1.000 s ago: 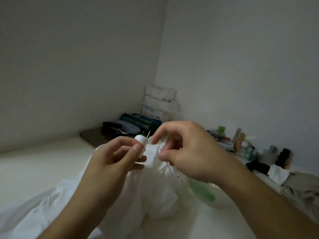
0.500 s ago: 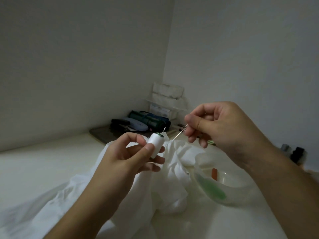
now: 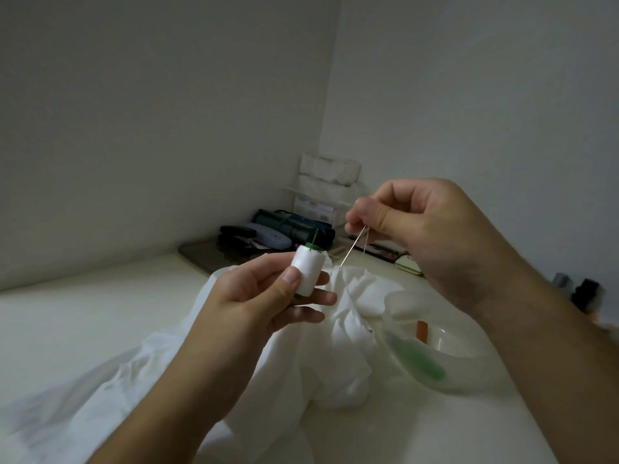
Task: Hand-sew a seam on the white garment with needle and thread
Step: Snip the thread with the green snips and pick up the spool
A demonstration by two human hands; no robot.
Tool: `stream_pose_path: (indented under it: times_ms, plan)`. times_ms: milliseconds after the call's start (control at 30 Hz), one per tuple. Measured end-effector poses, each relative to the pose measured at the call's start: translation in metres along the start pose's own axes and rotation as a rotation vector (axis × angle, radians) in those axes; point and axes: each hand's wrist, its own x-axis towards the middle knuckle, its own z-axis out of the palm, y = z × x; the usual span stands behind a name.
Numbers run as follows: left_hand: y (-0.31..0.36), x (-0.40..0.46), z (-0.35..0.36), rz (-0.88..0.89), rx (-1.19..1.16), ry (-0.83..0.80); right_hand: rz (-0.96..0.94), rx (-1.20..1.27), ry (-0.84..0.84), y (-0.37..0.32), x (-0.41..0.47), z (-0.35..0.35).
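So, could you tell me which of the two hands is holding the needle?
The right hand pinches the needle; the left hand grips the white thread spool instead.

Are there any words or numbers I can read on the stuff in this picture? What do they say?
None can be read for sure.
Grey-blue case by the wall: a small pale mark, too blurred to read.
White boxes in the corner: printing too small to read.
Thread spool in the left hand: no label shows.

Dim corner, bare grey walls [image 3: 150, 112]
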Motion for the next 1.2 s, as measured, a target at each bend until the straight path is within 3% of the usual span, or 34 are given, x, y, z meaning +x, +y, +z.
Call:
stream_pose_path:
  times_ms: [133,367,467,667,1200]
  plan:
    - [0.001,0.0,-0.002,0.014,-0.004,0.061,0.052,0.235,0.001,0.002,0.0,-0.004]
    - [0.002,-0.001,-0.002,0.04,0.127,0.126,0.059,0.418,0.058,-0.001,-0.003,-0.01]
    - [0.003,-0.004,0.0,0.047,0.225,0.134,0.021,0.325,0.091,-0.001,-0.005,-0.003]
    - [0.003,-0.007,0.004,0.047,0.328,0.116,-0.111,-0.15,0.171,-0.001,-0.004,0.014]
    - [0.002,-0.007,0.004,0.045,0.375,0.081,-0.078,-0.245,0.182,0.0,0.004,0.025]
